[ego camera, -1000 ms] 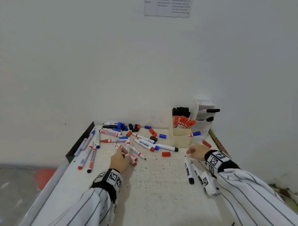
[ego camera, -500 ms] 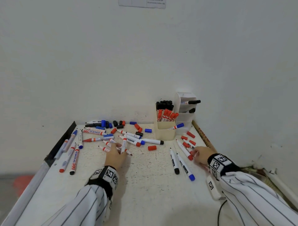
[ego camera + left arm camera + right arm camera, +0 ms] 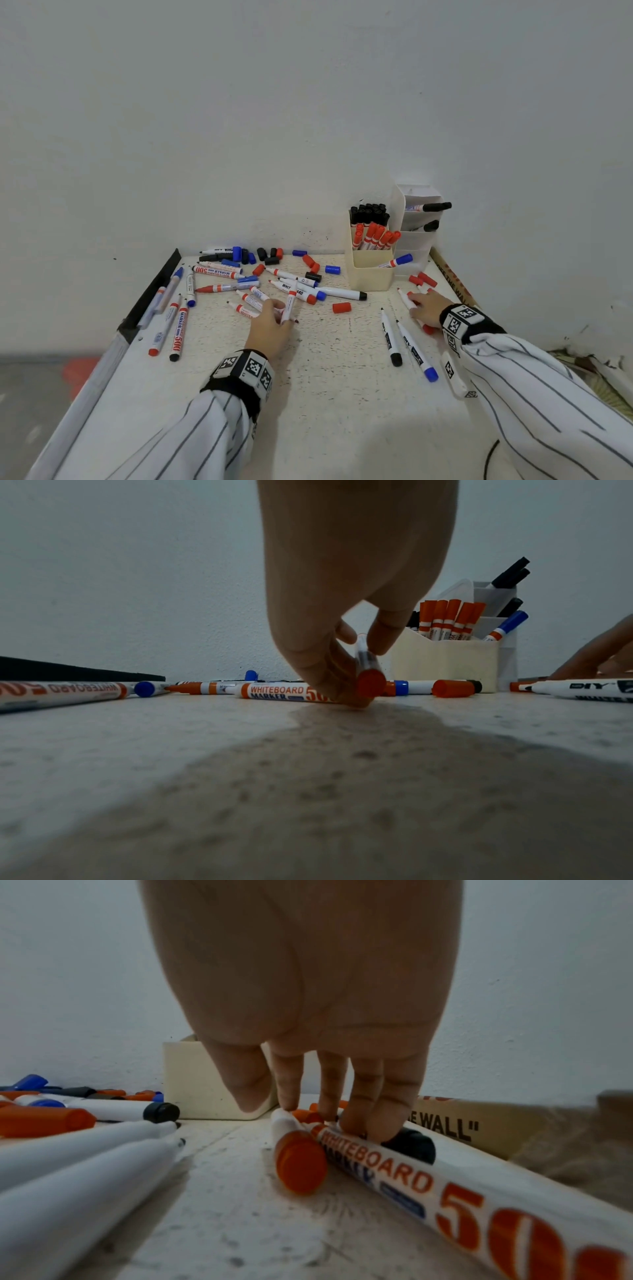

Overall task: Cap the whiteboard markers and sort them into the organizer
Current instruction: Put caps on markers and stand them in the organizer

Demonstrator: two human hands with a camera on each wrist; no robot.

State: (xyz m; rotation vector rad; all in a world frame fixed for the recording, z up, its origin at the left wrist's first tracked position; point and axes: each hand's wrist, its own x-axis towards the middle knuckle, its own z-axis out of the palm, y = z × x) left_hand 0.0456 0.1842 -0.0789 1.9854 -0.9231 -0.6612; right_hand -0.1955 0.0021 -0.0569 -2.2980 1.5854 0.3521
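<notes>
Under right hand, "WHITEBOARD" marker

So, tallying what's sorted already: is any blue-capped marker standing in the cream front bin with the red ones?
No: the cream bin holds red-capped markers and black-capped ones; the blue-capped marker sits in the white compartment beside it.

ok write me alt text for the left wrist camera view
Seen from low over the table, the left hand pinches a red marker tilted up off the surface. More markers lie scattered behind it, and an organizer holding capped red, black and blue markers stands at the right.
</notes>
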